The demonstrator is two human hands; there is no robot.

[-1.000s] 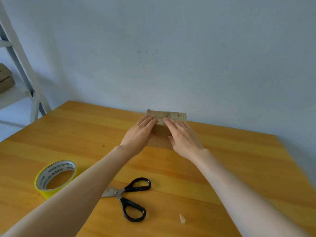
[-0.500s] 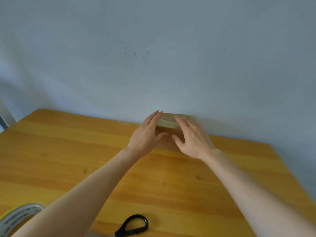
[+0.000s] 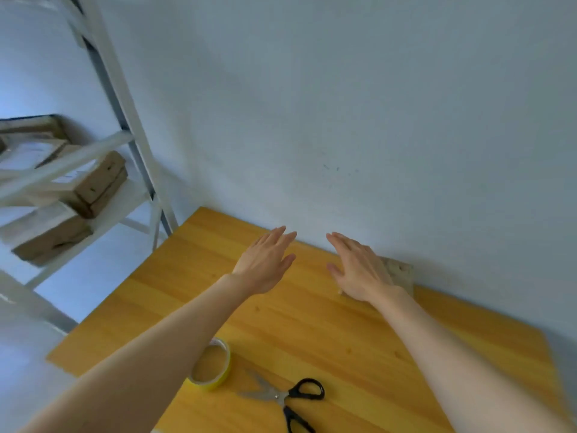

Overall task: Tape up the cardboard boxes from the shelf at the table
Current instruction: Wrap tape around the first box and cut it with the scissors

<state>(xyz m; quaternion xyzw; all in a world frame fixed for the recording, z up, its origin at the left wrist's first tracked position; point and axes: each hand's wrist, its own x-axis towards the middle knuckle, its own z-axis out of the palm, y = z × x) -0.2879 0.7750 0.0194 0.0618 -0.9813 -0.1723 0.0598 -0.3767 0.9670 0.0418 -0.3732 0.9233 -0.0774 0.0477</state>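
Note:
A small cardboard box [image 3: 401, 273] lies flat on the wooden table [image 3: 312, 323] against the wall, mostly hidden behind my right hand [image 3: 359, 270]. That hand hovers in front of it with straight fingers and holds nothing. My left hand [image 3: 267, 260] is raised over the table to the left, fingers straight, also empty. A roll of yellow tape [image 3: 212, 367] sits near the table's front left, partly behind my left forearm. Black-handled scissors [image 3: 290, 398] lie just right of the roll.
A white metal shelf [image 3: 125, 120] stands to the left of the table, holding several cardboard boxes [image 3: 100, 185] on its boards. A pale blue wall runs directly behind the table's far edge.
Both hands have lifted off the box and spread apart; the left hand moved left. My view swung left, bringing the shelf, tape and scissors into sight.

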